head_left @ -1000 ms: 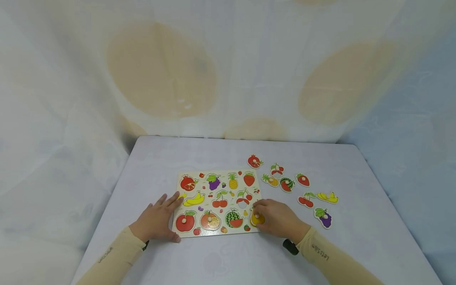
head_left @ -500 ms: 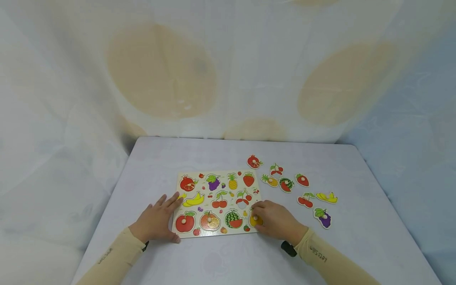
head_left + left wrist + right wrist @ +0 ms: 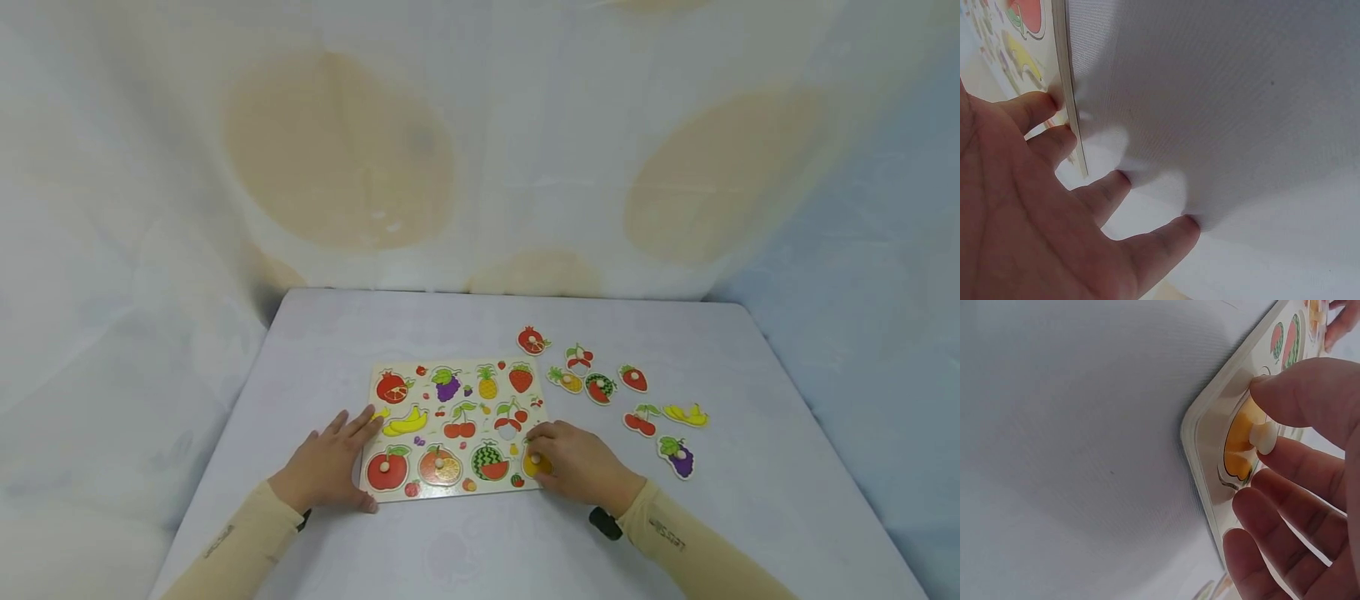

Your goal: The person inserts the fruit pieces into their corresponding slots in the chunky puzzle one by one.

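Note:
A fruit puzzle board (image 3: 467, 372) lies on the white-covered table. My left hand (image 3: 322, 467) spreads its fingers at the board's left edge; in the left wrist view two fingers touch the board and two rest on the cloth. At the board's near right corner, my right hand (image 3: 585, 467) holds a yellow pear puzzle piece (image 3: 1235, 447) by thumb and index finger, beside its white knob (image 3: 1263, 439). The piece lies over its slot there. The other fingers curl loosely. An apple piece (image 3: 386, 475) and an orange piece (image 3: 438, 469), both knobbed, sit in the board's near row.
Loose knobbed pieces lie right of the board: pomegranate (image 3: 532, 341), pineapple (image 3: 567, 381), watermelon (image 3: 600, 388), strawberry (image 3: 633, 378), cherries (image 3: 641, 420), bananas (image 3: 686, 415), grapes (image 3: 677, 457), and a red-and-white fruit (image 3: 579, 359). Patterned curtains (image 3: 375, 167) hang behind the table.
The whole scene sits slightly further left in the head view. My right hand stays at the pear piece, and my left hand keeps its place at the board's edge.

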A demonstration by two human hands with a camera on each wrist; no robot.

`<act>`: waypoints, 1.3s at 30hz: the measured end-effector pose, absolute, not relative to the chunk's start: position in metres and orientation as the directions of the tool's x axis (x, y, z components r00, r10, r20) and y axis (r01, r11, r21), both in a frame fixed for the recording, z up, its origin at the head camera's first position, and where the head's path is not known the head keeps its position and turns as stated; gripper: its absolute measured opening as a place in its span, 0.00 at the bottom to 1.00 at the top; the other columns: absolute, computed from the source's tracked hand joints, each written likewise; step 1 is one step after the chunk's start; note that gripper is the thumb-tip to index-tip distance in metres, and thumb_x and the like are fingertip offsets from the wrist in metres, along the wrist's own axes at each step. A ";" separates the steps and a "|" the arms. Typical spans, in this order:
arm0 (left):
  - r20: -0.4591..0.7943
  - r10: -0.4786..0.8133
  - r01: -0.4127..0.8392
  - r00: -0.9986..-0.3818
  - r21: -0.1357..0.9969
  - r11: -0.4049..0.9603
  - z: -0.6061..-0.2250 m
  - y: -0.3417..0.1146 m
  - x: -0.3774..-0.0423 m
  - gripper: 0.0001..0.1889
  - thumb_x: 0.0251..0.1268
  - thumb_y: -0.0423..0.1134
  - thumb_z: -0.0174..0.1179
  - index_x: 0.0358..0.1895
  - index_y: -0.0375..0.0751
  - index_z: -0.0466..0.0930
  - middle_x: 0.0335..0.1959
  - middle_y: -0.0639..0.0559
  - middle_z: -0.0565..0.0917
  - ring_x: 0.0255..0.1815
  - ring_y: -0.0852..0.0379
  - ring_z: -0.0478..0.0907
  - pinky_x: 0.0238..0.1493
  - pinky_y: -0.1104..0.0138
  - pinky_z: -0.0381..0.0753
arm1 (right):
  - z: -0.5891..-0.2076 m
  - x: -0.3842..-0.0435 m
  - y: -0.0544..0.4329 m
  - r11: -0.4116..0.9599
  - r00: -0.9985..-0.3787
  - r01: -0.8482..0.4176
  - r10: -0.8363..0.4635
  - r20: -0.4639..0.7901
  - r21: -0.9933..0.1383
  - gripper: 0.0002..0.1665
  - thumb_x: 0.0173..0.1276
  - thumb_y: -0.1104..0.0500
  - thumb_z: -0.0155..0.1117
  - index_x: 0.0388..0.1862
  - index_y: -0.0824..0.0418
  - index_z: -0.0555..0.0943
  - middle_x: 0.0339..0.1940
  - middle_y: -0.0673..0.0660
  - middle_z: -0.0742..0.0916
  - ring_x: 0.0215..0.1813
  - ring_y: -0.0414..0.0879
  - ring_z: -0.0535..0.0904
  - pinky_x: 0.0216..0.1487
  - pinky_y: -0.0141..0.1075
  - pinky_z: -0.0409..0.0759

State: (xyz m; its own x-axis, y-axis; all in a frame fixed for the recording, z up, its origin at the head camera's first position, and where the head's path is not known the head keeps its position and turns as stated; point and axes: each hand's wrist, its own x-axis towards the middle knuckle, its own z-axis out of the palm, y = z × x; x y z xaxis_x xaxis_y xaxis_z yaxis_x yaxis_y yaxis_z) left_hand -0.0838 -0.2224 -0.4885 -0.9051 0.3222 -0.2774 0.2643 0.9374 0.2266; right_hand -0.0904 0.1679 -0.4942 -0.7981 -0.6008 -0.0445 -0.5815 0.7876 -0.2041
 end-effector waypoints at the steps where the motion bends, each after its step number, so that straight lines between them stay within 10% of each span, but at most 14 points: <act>1: -0.278 0.321 0.263 -0.905 0.227 0.938 -0.488 -0.223 -0.084 0.64 0.28 0.64 0.81 0.77 0.45 0.62 0.79 0.47 0.58 0.75 0.31 0.53 0.60 0.28 0.62 | -0.494 -0.091 0.168 0.785 -0.796 -0.584 -0.604 -0.044 -0.205 0.20 0.56 0.50 0.79 0.47 0.53 0.87 0.55 0.50 0.84 0.57 0.48 0.78 0.57 0.41 0.80; 39: -0.274 0.325 0.267 -0.905 0.228 0.936 -0.488 -0.223 -0.084 0.64 0.28 0.64 0.81 0.76 0.45 0.63 0.79 0.48 0.57 0.75 0.31 0.54 0.60 0.28 0.62 | -0.485 -0.103 0.288 0.935 -0.950 -0.272 -0.298 -0.089 -0.226 0.23 0.56 0.53 0.78 0.51 0.58 0.86 0.58 0.59 0.83 0.61 0.58 0.77 0.59 0.56 0.77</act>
